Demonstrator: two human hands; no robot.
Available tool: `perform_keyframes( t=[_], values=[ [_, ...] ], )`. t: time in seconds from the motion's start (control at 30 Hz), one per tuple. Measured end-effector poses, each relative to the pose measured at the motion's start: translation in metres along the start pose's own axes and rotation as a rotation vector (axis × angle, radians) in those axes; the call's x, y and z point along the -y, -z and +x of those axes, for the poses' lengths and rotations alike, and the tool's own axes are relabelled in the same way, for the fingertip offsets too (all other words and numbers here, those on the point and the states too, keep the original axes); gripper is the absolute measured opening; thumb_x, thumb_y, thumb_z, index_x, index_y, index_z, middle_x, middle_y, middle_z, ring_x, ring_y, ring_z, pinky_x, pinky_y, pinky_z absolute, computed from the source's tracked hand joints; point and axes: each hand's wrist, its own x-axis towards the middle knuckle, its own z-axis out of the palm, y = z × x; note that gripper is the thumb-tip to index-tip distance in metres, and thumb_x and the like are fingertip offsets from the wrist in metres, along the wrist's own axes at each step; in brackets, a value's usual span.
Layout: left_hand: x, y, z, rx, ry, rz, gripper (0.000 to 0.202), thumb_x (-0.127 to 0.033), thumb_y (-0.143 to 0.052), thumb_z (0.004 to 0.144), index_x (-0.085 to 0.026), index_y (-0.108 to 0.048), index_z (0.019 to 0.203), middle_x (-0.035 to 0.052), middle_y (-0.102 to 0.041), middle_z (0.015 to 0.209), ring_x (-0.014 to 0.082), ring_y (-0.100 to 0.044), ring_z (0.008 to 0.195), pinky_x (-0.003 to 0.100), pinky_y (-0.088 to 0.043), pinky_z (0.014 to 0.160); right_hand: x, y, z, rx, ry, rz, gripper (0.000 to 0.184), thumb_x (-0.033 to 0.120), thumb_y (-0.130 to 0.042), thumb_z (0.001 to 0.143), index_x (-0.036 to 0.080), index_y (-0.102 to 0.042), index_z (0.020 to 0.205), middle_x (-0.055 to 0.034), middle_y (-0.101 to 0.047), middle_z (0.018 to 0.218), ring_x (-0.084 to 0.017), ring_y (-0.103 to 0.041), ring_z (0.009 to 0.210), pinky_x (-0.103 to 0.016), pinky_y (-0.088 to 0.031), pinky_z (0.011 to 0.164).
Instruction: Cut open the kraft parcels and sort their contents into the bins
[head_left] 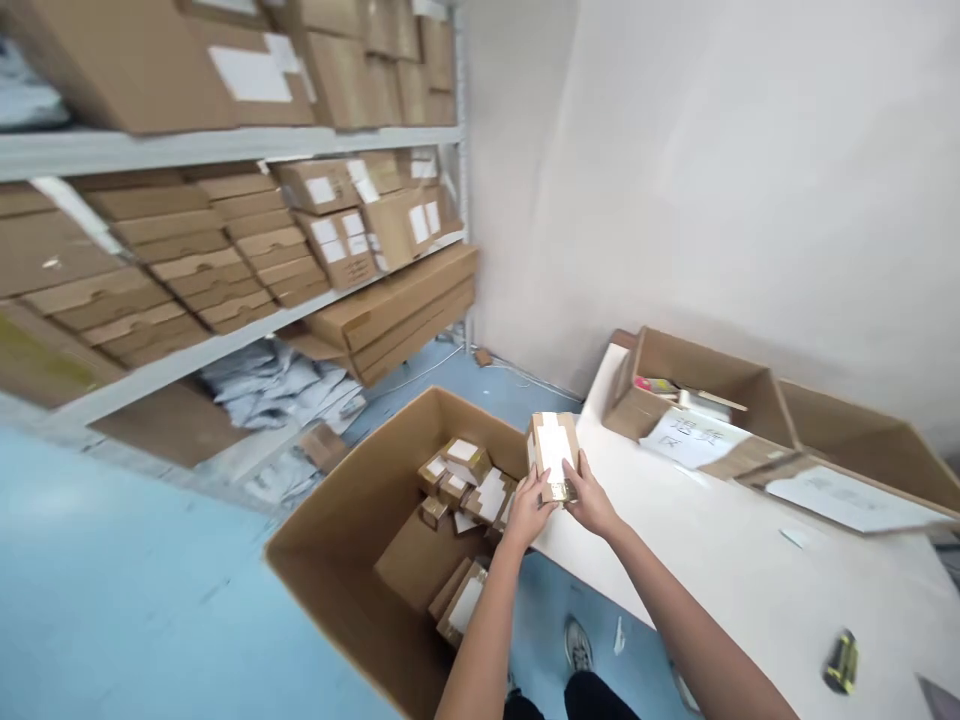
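1. A small brown cardboard box with a white label [555, 448] is in the person's grasp, where the far rim of the carton meets the table edge; whether it touches either is unclear.
2. The left hand [529, 510] pinches its near left side, and the right hand [592, 500] pinches its near right side, thumbs close to the front edge.
3. A large, open brown cardboard carton [330, 530] stands on the blue floor, just left of the white tabletop [637, 520].
4. As for how far things are, several small labelled brown boxes [465, 470] already lie clustered inside the carton, toward its far right, and more labelled brown boxes [461, 600] lie nearer the person.
5. The held box is in neither group, so handling it seems unfinished; how many others remain cannot be told.
6. On the tabletop stand open cardboard bins with paper signs [694, 437], and a yellow-and-black tool [841, 662] lies nearer the person.
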Motion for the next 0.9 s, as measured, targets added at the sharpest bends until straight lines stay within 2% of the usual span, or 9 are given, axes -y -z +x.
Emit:
perform_keyframes(
  t=[0.17, 0.3, 0.37, 0.5, 0.6, 0.67, 0.73, 0.83, 0.9],
  values=[
    [-0.058, -0.076, 0.027, 0.212, -0.115, -0.056, 0.080, -0.019, -0.079, 0.077, -0.028, -0.054, 0.153, 0.0105, -0.040, 0.167, 0.0313, -0.039, 0.154, 0.052, -0.034, 0.127, -0.061, 0.049, -0.072, -0.143, -0.239, -0.017, 0.096, 0.016, -0.073, 0.077, 0.028, -0.034, 0.164, -0.0165, -0.001, 0.176, -0.037, -0.039, 0.152, -0.048, -0.049, 0.112],
    [-0.107, -0.156, 0.036, 0.347, -0.208, -0.074, 0.080, -0.018, -0.076, 0.076, -0.026, -0.055, 0.152, 0.0106, -0.043, 0.165, 0.0310, -0.038, 0.154, 0.053, -0.034, 0.127, -0.116, 0.088, -0.131, -0.240, -0.393, -0.057, 0.097, 0.011, -0.072, 0.075, 0.031, -0.036, 0.163, -0.0138, -0.006, 0.176, -0.038, -0.042, 0.150, -0.049, -0.050, 0.111],
    [-0.129, -0.200, 0.036, 0.411, -0.237, -0.074, 0.079, -0.019, -0.074, 0.077, -0.024, -0.054, 0.153, 0.0114, -0.043, 0.165, 0.0309, -0.036, 0.155, 0.052, -0.034, 0.128, -0.149, 0.101, -0.163, -0.290, -0.420, -0.067, 0.096, 0.008, -0.068, 0.074, 0.030, -0.038, 0.162, -0.0119, -0.008, 0.176, -0.038, -0.043, 0.149, -0.050, -0.049, 0.112],
    [-0.152, -0.293, 0.023, 0.487, -0.200, -0.062, 0.074, -0.022, -0.067, 0.082, -0.022, -0.052, 0.155, 0.0110, -0.040, 0.167, 0.0284, -0.031, 0.157, 0.049, -0.030, 0.130, -0.219, 0.104, -0.221, -0.364, -0.413, -0.027, 0.093, 0.005, -0.062, 0.075, 0.032, -0.040, 0.162, -0.0079, -0.014, 0.176, -0.036, -0.040, 0.151, -0.053, -0.043, 0.119],
    [-0.147, -0.349, 0.008, 0.570, -0.152, -0.006, 0.067, -0.024, -0.064, 0.084, -0.023, -0.056, 0.151, 0.0113, -0.048, 0.162, 0.0275, -0.037, 0.155, 0.049, -0.032, 0.129, -0.269, 0.093, -0.253, -0.261, -0.479, 0.051, 0.097, 0.005, -0.062, 0.071, 0.033, -0.041, 0.161, -0.0088, -0.024, 0.174, -0.035, -0.037, 0.153, -0.056, -0.038, 0.121],
    [-0.141, -0.373, 0.002, 0.615, -0.123, 0.074, 0.063, -0.025, -0.064, 0.085, -0.024, -0.059, 0.147, 0.0110, -0.056, 0.155, 0.0281, -0.044, 0.151, 0.051, -0.034, 0.128, -0.295, 0.089, -0.268, -0.112, -0.483, 0.114, 0.099, 0.003, -0.062, 0.067, 0.029, -0.042, 0.161, -0.0111, -0.030, 0.172, -0.034, -0.035, 0.155, -0.057, -0.032, 0.124],
    [-0.141, -0.385, 0.006, 0.597, -0.090, 0.190, 0.062, -0.025, -0.064, 0.085, -0.025, -0.059, 0.147, 0.0111, -0.058, 0.154, 0.0290, -0.046, 0.150, 0.052, -0.034, 0.127, -0.314, 0.092, -0.277, -0.014, -0.450, 0.161, 0.100, 0.003, -0.062, 0.066, 0.026, -0.041, 0.161, -0.0126, -0.031, 0.171, -0.033, -0.030, 0.157, -0.057, -0.027, 0.126],
    [-0.154, -0.390, 0.034, 0.530, -0.057, 0.374, 0.071, -0.024, -0.067, 0.083, -0.020, -0.052, 0.152, 0.0152, -0.049, 0.161, 0.0304, -0.040, 0.153, 0.050, -0.032, 0.127, -0.332, 0.115, -0.286, -0.025, -0.455, 0.197, 0.097, 0.005, -0.063, 0.072, 0.027, -0.038, 0.163, -0.0112, -0.026, 0.173, -0.034, -0.020, 0.160, -0.056, -0.030, 0.125],
    [-0.167, -0.390, 0.062, 0.560, -0.073, 0.474, 0.083, -0.023, -0.074, 0.078, -0.018, -0.046, 0.156, 0.0173, -0.039, 0.167, 0.0313, -0.034, 0.156, 0.046, -0.031, 0.127, -0.342, 0.137, -0.294, -0.076, -0.477, 0.214, 0.094, 0.006, -0.063, 0.076, 0.028, -0.037, 0.164, -0.0090, -0.020, 0.175, -0.036, -0.016, 0.161, -0.055, -0.033, 0.123]
  ],
)
